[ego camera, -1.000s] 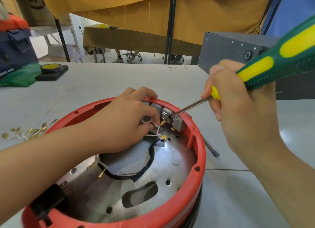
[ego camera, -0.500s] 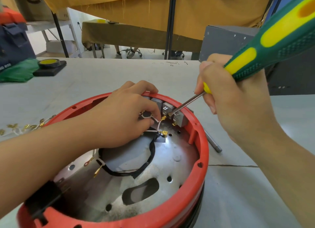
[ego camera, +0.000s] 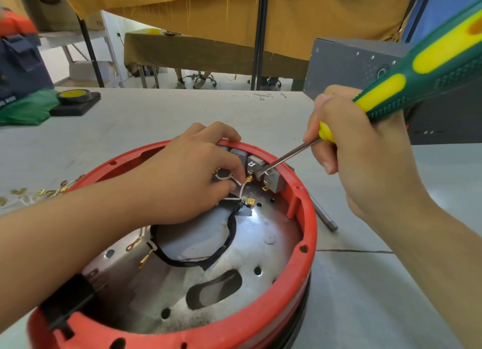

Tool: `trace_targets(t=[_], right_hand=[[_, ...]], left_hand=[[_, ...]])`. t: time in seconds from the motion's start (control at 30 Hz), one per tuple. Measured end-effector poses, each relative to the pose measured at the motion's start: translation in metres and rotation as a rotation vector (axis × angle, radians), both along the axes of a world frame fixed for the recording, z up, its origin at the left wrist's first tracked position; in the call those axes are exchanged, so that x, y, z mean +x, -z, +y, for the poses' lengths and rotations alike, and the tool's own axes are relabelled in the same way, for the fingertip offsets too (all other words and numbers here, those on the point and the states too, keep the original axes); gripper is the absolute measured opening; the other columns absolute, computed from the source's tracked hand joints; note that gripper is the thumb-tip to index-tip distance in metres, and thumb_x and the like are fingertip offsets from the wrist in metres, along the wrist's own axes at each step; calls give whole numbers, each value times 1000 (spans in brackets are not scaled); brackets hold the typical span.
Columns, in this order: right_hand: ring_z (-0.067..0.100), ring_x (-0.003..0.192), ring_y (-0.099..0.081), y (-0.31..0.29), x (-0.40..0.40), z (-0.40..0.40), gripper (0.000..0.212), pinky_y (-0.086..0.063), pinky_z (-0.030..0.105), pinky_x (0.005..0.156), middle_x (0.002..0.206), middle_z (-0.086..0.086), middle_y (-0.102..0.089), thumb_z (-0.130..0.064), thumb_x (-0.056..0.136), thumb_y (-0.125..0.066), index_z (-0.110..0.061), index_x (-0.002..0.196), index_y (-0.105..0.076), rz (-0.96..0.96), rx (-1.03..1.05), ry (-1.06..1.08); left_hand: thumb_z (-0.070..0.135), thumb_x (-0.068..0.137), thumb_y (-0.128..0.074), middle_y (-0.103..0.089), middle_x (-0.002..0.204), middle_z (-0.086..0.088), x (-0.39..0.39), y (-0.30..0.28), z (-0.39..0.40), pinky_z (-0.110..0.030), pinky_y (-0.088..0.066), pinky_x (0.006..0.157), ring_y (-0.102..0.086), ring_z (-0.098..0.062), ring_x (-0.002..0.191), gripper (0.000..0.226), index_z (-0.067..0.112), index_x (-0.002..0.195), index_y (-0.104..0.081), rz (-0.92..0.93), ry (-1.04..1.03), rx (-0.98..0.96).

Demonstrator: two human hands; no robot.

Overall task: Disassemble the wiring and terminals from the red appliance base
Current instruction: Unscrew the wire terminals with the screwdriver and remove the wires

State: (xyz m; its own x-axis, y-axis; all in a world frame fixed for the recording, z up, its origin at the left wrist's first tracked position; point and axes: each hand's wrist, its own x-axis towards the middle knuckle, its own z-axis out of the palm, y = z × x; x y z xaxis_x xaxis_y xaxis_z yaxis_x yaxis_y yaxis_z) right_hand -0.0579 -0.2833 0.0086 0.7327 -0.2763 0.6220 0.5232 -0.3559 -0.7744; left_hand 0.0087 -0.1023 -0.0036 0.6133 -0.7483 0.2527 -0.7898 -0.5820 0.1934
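The round red appliance base lies open on the table, its metal plate showing inside. Grey switch blocks sit against its far rim. My left hand reaches inside and pinches a white wire with brass terminals next to the blocks. My right hand grips a green and yellow screwdriver, whose tip rests on a grey block. A black sleeved wire loop lies on the plate.
Loose brass terminals on white wires lie on the table left of the base. A grey metal rod lies right of the rim. A grey box stands at back right, a yellow tape roll at back left.
The camera has moved slightly closer. Both hands stay at the switch blocks; the screwdriver tip stays on the same block.
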Motion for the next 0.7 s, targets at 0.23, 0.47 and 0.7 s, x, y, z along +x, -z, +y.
trace_targets(t=[0.23,0.47,0.7], right_hand=[[8,34,-32,1,0,1,28,-28,17,41,34,-6,-33,-15,76,-45,-4,50,-44,-15,16,-16],[19,44,-32,1,-8,4,40,-28,20,46,52,18,-31,-14,85,-46,17,61,-44,-67,-249,-38],[11,48,-41,-10,-16,-8,38,-32,13,49,61,14,-48,-26,84,-50,8,66,-49,16,-512,-125]], left_hand=[[41,84,-53,-32,139,16,0,0,0,-24,-29,98,-29,-5,119,17,43,96,-65,-3,1,-1],[40,84,-54,-33,139,15,1,1,0,-24,-29,98,-30,-6,118,16,41,95,-65,-14,5,-9],[36,87,-58,-35,139,12,1,2,0,-28,-31,99,-32,-10,119,12,39,95,-67,-31,4,-6]])
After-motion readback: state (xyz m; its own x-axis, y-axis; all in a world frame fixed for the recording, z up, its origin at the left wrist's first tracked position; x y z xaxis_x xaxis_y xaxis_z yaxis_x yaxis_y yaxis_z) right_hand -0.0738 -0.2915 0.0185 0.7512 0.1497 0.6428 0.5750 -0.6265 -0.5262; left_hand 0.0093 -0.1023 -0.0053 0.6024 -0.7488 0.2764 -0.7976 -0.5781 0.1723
